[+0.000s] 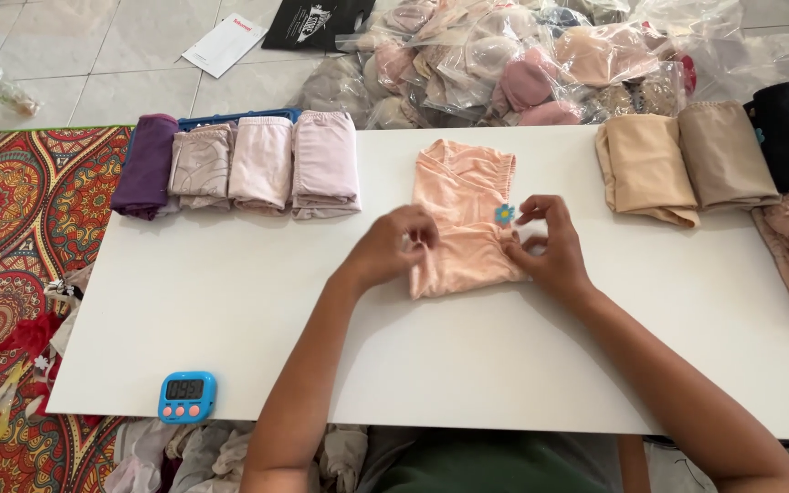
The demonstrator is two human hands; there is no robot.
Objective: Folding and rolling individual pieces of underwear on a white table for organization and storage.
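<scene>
You are folding a peach garment (461, 219) that is lying in the middle of the white table (230, 310), closer to its far edge than to the near one. Your left hand (393, 246) is curling over the garment's lower left side, fingers bent and pinching the cloth, probably to keep the fold from springing open. Your right hand (545, 242) is resting on the lower right side, thumb and forefinger closing lightly around a small blue flower tag (504, 215), seemingly steadying it against the fabric.

Toward the far left corner, a row of folded pieces (248, 164) is sitting side by side, purple at the outer end and pale pinks beside it, arranged neatly as finished work seems to be. Near the far right corner, two beige folded stacks (687, 160) are lying together. A blue timer (186, 395) is sitting at the near left edge, within easy view. Beyond the far edge, bagged clothing (522, 64) is piling on the floor.
</scene>
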